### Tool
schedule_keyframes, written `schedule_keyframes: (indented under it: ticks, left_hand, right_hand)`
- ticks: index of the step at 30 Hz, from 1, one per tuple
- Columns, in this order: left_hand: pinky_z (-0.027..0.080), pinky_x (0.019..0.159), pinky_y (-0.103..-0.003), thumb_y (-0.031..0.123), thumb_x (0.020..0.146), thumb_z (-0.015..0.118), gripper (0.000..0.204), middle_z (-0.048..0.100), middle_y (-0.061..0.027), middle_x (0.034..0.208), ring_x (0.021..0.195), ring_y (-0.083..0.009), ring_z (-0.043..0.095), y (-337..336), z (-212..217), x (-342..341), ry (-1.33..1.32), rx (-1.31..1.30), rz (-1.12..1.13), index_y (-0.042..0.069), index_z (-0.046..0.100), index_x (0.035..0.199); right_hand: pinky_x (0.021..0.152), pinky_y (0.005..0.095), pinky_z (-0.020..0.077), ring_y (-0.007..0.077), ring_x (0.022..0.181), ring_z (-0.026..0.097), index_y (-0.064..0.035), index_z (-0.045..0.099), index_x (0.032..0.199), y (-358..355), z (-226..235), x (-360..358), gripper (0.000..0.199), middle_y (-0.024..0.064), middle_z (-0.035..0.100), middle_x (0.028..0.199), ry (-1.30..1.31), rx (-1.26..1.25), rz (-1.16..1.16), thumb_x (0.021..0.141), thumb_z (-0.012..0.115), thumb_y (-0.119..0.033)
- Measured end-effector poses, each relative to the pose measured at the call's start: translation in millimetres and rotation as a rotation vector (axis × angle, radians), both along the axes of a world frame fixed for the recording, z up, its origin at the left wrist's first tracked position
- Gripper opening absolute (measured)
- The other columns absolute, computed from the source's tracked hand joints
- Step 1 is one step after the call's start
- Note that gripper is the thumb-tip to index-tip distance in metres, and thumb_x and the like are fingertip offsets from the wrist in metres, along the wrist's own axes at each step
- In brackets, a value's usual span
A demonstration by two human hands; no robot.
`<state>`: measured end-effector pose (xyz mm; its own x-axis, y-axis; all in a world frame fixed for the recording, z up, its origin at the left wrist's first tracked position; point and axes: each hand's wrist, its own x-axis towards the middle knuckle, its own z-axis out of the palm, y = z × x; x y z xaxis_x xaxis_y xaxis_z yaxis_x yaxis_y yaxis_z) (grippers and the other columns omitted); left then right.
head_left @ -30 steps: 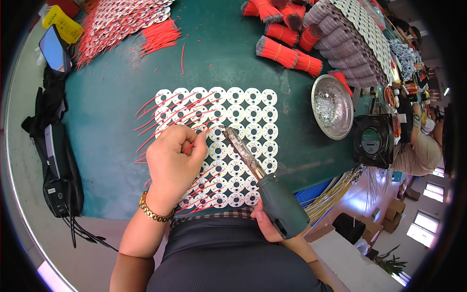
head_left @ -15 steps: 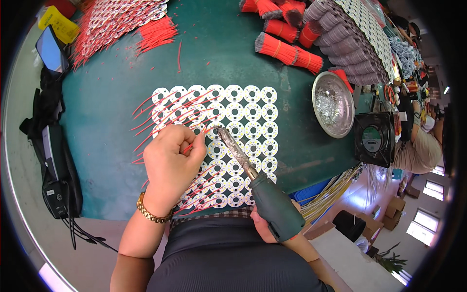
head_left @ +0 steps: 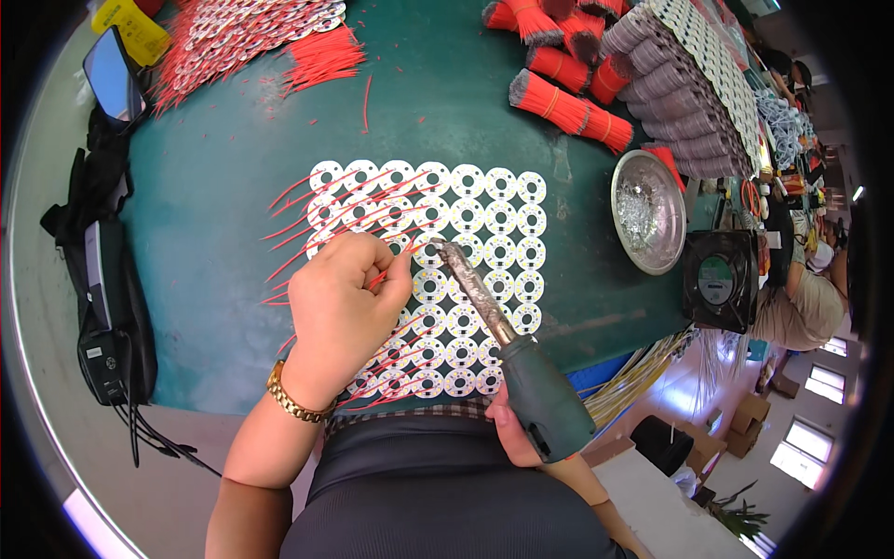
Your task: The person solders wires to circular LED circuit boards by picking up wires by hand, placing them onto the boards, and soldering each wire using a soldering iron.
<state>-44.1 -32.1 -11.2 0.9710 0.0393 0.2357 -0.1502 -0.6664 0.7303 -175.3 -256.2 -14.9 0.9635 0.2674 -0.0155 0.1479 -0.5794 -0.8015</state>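
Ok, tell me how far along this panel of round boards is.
Done: red wires already lie on the left columns of the white board panel. In hand: the left hand pinches a wire at the soldering iron tip, the iron in the right hand. Left: the right columns carry no wires.

Around the panel of round white circuit boards (head_left: pixel 466 270), bare green mat lies open to its left and beyond its far edge. To its right a metal bowl (head_left: pixel 649 212) and black fan (head_left: pixel 722 279) block passage; red wire bundles (head_left: pixel 568 102) crowd farther back.
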Motion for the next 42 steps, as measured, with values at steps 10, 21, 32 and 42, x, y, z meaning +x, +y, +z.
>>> schedule_keyframes:
  ticks: [10, 21, 32, 42]
  left_hand:
    - [0.041, 0.051, -0.030, 0.007, 0.079, 0.079, 0.020, 0.054, -0.0052, 0.063, 0.054, -0.0163, 0.050, 3, 8, -1, 0.065, 0.034, -0.023, 0.004, 0.060, 0.071]
    - [0.044, 0.053, -0.030, 0.008, 0.084, 0.076, 0.015, 0.060, -0.0070, 0.071, 0.055, -0.0174, 0.055, 0, 30, -3, 0.054, -0.064, -0.172, 0.003, 0.063, 0.078]
    - [0.041, 0.051, -0.036, 0.016, 0.082, 0.076, 0.020, 0.057, -0.0077, 0.065, 0.054, -0.0235, 0.054, 2, 13, 4, 0.264, 0.013, -0.172, 0.005, 0.063, 0.073]
    - [0.039, 0.052, -0.028, 0.004, 0.082, 0.073, 0.014, 0.056, -0.0055, 0.065, 0.056, -0.0123, 0.048, 6, 11, 3, 0.230, 0.037, -0.217, 0.000, 0.061, 0.075]
  right_hand:
    - [0.068, 0.0313, 0.0531, 0.0165, 0.074, 0.063, 0.0026, 0.050, 0.120, -11, -4, -11, 0.031, 0.0107, 0.061, 0.095, -0.034, 0.098, -0.033, 0.091, 0.060, -0.006]
    - [0.068, 0.0320, 0.0524, 0.0165, 0.069, 0.065, -0.0050, 0.066, 0.102, -19, -1, -6, 0.028, 0.0067, 0.070, 0.083, 0.128, 0.590, -0.198, 0.089, 0.067, -0.030]
    - [0.063, 0.0315, 0.0505, 0.0217, 0.069, 0.061, -0.0010, 0.067, 0.103, -18, -12, -5, 0.029, 0.0057, 0.063, 0.079, -0.025, 0.345, -0.059, 0.086, 0.065, -0.024]
    - [0.072, 0.0396, 0.0548, 0.0335, 0.083, 0.067, -0.0072, 0.070, 0.107, -29, -21, -14, 0.048, 0.0152, 0.068, 0.106, -0.078, 0.044, 0.028, 0.063, 0.080, -0.024]
